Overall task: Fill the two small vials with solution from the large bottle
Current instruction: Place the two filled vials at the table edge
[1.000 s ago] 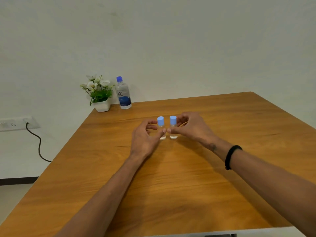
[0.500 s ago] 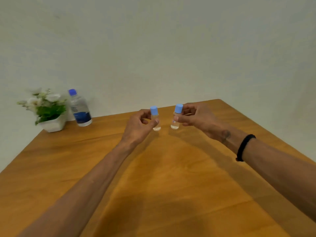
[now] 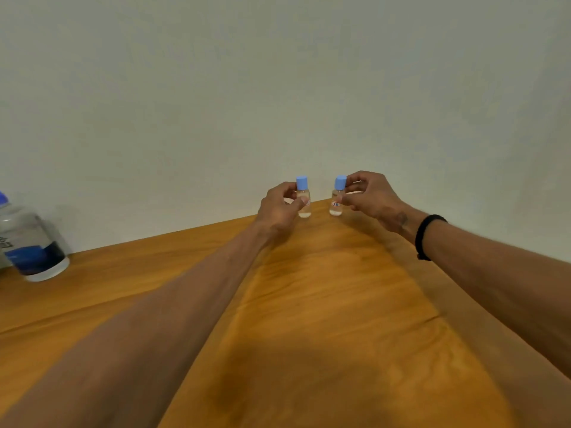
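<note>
two clear, blue-capped vials pinched upright by left hand, right hand.

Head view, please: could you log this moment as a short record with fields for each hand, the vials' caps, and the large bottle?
left hand: pinches left vial, raised above the table
right hand: pinches right vial, also raised
caps: both blue, both on
large bottle: standing at far left, partly out of frame
wristband: black, right wrist

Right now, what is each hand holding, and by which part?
Left hand pinches the left vial by its clear body, below the blue cap. Right hand pinches the right vial likewise by its body.
</note>
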`<state>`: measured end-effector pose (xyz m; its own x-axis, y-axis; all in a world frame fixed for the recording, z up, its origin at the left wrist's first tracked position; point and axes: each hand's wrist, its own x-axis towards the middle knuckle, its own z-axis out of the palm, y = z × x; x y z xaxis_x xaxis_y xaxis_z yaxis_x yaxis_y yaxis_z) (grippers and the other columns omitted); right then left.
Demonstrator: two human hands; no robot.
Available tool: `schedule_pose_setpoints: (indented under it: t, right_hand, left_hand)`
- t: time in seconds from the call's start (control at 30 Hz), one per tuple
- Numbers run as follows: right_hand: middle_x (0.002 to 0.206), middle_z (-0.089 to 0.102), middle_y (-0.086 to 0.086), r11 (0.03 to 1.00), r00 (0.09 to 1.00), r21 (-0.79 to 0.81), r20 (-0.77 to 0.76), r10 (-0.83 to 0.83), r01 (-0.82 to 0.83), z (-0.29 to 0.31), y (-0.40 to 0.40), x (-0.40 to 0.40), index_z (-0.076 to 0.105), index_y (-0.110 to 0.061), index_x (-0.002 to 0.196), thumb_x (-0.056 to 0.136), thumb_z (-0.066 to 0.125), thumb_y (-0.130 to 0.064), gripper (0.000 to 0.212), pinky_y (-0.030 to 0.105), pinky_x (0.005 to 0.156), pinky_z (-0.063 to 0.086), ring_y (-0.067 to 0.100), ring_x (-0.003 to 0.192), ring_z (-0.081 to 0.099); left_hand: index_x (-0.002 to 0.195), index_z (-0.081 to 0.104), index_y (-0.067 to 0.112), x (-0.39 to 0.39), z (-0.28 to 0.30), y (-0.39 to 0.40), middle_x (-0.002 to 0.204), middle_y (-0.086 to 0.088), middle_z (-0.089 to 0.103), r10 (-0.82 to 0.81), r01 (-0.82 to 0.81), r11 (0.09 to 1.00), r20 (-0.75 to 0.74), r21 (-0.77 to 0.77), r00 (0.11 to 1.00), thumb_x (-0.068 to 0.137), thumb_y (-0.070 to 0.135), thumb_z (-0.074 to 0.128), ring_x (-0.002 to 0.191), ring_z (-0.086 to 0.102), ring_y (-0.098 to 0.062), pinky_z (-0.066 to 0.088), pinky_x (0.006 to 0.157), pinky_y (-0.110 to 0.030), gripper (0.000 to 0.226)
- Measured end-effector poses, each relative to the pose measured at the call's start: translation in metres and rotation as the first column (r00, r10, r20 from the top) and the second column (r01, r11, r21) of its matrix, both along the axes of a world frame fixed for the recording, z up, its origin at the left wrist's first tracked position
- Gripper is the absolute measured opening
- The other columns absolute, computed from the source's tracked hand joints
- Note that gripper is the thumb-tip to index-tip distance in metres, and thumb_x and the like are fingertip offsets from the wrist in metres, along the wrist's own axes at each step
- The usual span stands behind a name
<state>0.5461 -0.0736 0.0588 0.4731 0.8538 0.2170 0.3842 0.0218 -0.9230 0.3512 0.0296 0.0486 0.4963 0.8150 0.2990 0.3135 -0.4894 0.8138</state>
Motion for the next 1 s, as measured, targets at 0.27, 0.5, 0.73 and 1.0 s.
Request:
schedule_pose_setpoints:
  t: [0.27,0.5,0.73,1.0]
  right_hand:
    - [0.115,0.072,0.008,0.998,0.999,0.041,-0.025,0.042,-0.041,-0.017,0.054,0.013,0.067,-0.024,0.114,0.09,0.08,-0.004,0.034,0.031,0.078,0.062,0.024,0.105,0.073]
    - [0.1,0.073,-0.003,0.995,1.0,0.097,-0.002,0.007,-0.007,-0.031,0.064,0.016,0.068,-0.019,0.108,0.081,0.091,-0.012,0.036,0.015,0.075,0.057,0.007,0.089,0.072]
    - [0.1,0.073,-0.005,0.995,0.99,0.081,0.128,-0.061,0.05,-0.039,0.068,0.018,0.074,-0.017,0.109,0.086,0.085,-0.009,0.027,0.026,0.09,0.06,0.014,0.097,0.072]
    - [0.117,0.074,0.006,0.994,0.986,-0.019,0.132,-0.104,0.108,-0.037,0.06,0.009,0.071,-0.007,0.124,0.086,0.081,-0.004,0.039,0.027,0.095,0.057,0.018,0.106,0.07]
  left_hand:
    - [0.137,0.063,0.015,0.037,-0.014,0.027,0.121,-0.002,0.069,0.044,-0.044,0.997,-0.001,0.069,0.999,0.101,0.026,0.066,0.104,0.061,-0.015,0.046,0.088,-0.025,0.038]
    - [0.131,0.069,0.012,0.054,-0.019,0.035,0.118,-0.003,0.076,0.082,-0.091,0.971,0.051,0.22,0.995,0.095,0.02,0.073,0.105,0.07,-0.014,0.056,0.097,-0.027,0.037]
    - [0.128,0.069,0.01,0.057,-0.026,0.031,0.116,-0.007,0.075,0.193,-0.208,0.953,0.087,0.219,0.977,0.089,0.019,0.081,0.097,0.072,-0.011,0.06,0.09,-0.026,0.042]
    - [0.14,0.06,0.01,0.052,-0.007,0.0,0.129,-0.011,0.068,0.298,-0.284,0.945,-0.072,0.161,0.952,0.097,0.016,0.071,0.115,0.066,-0.024,0.053,0.104,-0.034,0.045]
